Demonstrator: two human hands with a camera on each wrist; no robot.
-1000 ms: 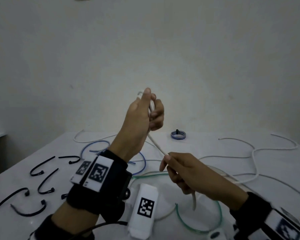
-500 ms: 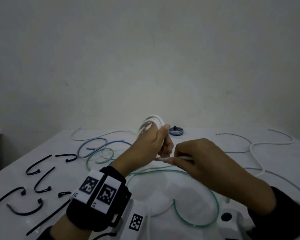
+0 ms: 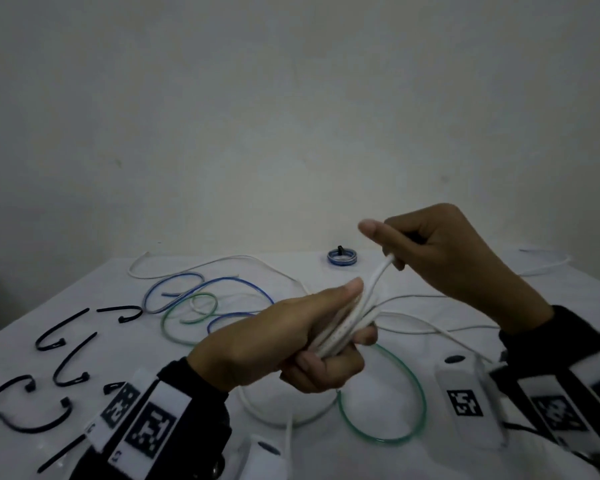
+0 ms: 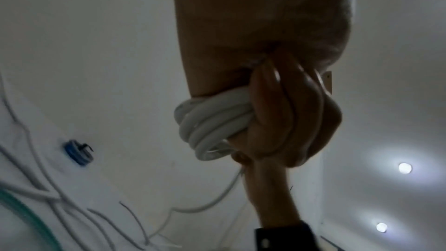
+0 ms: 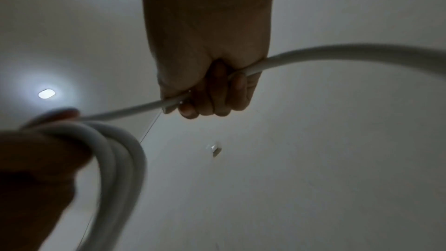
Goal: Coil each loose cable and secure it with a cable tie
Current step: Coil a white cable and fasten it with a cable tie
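I am gripping a bundle of white cable [image 3: 347,323] loops in my left hand [image 3: 291,341], thumb pressing along the top and fingers curling underneath, just above the bench [image 3: 430,271]. My right hand [image 3: 440,251] is closing around the free run of the same cable, up and to the right of the bundle, guiding it toward the next turn. The cable is looking light and springy, fairly stiff in its jacket, so I judge the loops will want to spring open unless I am pinching them where they cross; the smooth jacket may slide through a loose grip. Compared with 0.5 s ago, my right hand is sitting higher and farther right, and my left is lower with the coil lying flatter. Black cable ties [image 3: 63,362] are waiting at the left of the bench, and 1 blue coil [image 3: 342,257], already tied, is sitting at the far edge.
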